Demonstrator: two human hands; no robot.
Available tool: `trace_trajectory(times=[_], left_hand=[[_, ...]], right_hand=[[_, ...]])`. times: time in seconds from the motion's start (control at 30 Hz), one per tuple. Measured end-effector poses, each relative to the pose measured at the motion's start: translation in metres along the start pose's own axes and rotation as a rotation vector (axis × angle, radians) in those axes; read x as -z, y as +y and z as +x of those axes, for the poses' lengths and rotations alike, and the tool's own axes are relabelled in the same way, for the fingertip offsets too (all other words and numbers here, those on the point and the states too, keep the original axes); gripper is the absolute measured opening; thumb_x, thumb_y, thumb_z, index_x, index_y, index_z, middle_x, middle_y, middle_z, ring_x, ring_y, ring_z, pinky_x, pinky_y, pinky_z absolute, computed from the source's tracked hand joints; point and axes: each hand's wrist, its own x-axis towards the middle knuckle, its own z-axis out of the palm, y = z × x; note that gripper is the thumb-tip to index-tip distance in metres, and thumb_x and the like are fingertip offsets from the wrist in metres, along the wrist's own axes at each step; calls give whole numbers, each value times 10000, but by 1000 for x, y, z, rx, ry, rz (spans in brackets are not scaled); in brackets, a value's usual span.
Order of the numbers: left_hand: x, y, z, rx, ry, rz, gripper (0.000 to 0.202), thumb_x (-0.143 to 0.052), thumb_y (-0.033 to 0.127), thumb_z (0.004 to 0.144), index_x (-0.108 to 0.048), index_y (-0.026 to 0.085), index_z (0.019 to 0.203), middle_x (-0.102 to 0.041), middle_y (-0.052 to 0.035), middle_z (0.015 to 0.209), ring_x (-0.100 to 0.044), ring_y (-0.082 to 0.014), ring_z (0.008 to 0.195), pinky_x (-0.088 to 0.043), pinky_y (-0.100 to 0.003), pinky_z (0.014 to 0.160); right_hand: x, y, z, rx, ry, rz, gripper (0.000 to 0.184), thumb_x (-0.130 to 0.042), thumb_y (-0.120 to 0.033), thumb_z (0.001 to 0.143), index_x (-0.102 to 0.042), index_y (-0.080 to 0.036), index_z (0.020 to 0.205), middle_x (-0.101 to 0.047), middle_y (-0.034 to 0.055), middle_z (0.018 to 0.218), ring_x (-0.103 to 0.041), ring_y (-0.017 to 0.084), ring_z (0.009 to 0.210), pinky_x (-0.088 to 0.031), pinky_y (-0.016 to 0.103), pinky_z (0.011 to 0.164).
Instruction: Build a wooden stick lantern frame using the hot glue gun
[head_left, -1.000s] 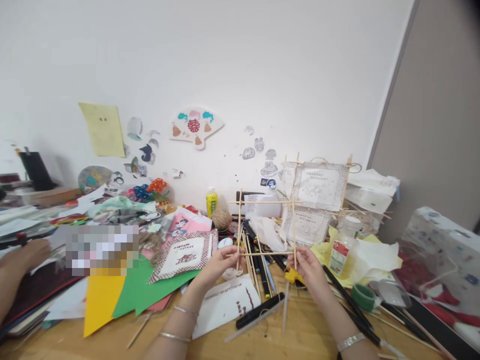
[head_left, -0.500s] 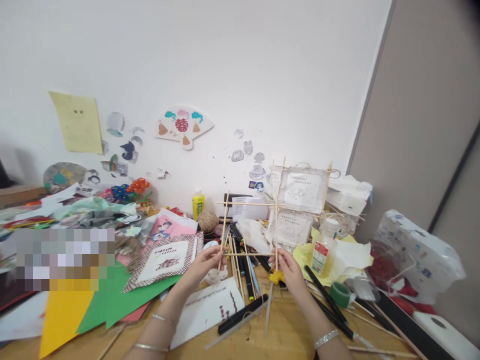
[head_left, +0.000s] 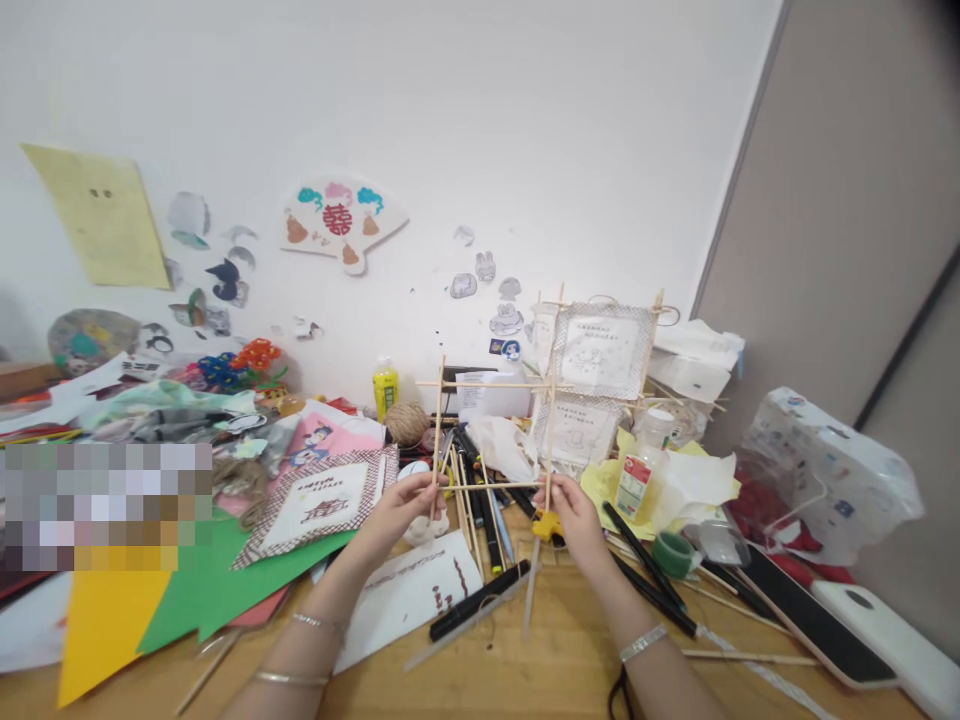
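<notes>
Between my hands stands a square frame of thin wooden sticks (head_left: 491, 384), its ends crossing at the corners. My left hand (head_left: 411, 503) pinches the lower left corner, and my right hand (head_left: 568, 510) pinches the lower right one. Just under the right-hand corner lies a yellow glue gun (head_left: 547, 526) on the table. Behind the frame's right side stands a stick rack with lettered white panels (head_left: 604, 352). A black marker (head_left: 480, 600) and a sheet with dark red marks (head_left: 412, 597) are below the hands.
A clear bottle of yellowish liquid (head_left: 637, 475) and a green tape roll (head_left: 673, 554) stand on the right, near a phone (head_left: 814, 615). Coloured paper (head_left: 120, 625) and a patterned-edge cloth panel (head_left: 322, 500) lie on the left. A twine ball (head_left: 407, 424) sits at the back.
The camera view has shifted slightly, so the background sits higher and further left. Both hands keep their hold on the stick frame, which looks nearly unmoved relative to the table.
</notes>
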Motion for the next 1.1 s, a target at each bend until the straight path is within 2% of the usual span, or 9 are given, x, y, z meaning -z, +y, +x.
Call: trace_trajectory(times=[0.2, 0.37, 0.47, 0.57, 0.67, 0.87, 1.1], left_hand=[[-2, 2, 0, -2, 22, -6, 379, -641, 445, 721, -630, 144, 951, -609, -20, 670, -552, -130, 588, -438, -255, 563], [1, 1, 3, -51, 119, 100, 361, -648, 447, 709, -671, 150, 913, -607, -26, 683, -541, -134, 627, -447, -256, 582], [3, -2, 5, -54, 164, 164, 376, -656, 456, 691, -684, 155, 915, -631, -43, 771, -546, -138, 645, -460, -267, 604], [4, -5, 6, -61, 158, 238, 377, -634, 461, 705, -689, 154, 917, -649, -59, 826, -571, -156, 681, -473, -285, 639], [5, -7, 8, -116, 180, 356, 344, -616, 443, 713, -693, 156, 885, -660, -76, 852, -597, -192, 764, -479, -308, 687], [5, -9, 9, -248, 201, 627, 205, -552, 351, 752, -666, 184, 727, -637, -50, 716, -561, -189, 701, -427, -297, 659], [2, -8, 7, -297, 257, 612, 178, -560, 320, 753, -624, 196, 642, -597, -36, 655, -526, -184, 648, -386, -279, 618]], right_hand=[[4, 0, -1, 5, -6, 51, 343, -537, -496, 782, -628, -183, 891, -657, 35, 721, -601, 170, 683, -499, 323, 664], [4, 1, -2, -21, -62, 114, 348, -538, -482, 799, -625, -195, 977, -673, 50, 812, -616, 182, 778, -497, 351, 755], [3, -2, -3, -23, -47, 77, 329, -558, -472, 789, -627, -196, 953, -666, 42, 792, -609, 180, 774, -490, 343, 751], [1, -5, -4, -32, -14, 42, 339, -560, -475, 782, -622, -186, 949, -665, 46, 769, -610, 186, 755, -491, 339, 720], [0, -7, -4, -17, -6, -13, 386, -551, -493, 776, -612, -175, 986, -675, 60, 784, -617, 199, 762, -488, 340, 713], [-1, -10, -5, 18, -26, -104, 339, -512, -480, 800, -615, -168, 885, -643, 42, 719, -585, 174, 686, -465, 296, 652], [-4, -7, -8, 47, -30, -101, 275, -510, -441, 813, -603, -182, 799, -625, 27, 682, -572, 169, 688, -455, 301, 673]])
